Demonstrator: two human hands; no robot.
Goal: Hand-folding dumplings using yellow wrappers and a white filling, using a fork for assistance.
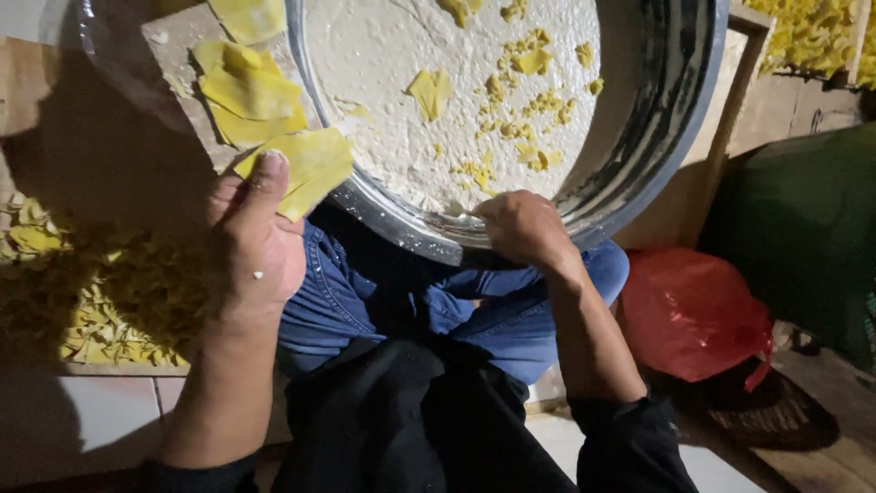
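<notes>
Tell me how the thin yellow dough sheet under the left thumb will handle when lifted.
The thin yellow dough sheet probably flops: its edges bend under the left hand. It looks light and tearable, since scraps lie in the floured metal basin.

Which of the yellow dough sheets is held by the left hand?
The lowest sheet, under the left hand's thumb beside the metal basin; the other sheets lie untouched above it.
</notes>
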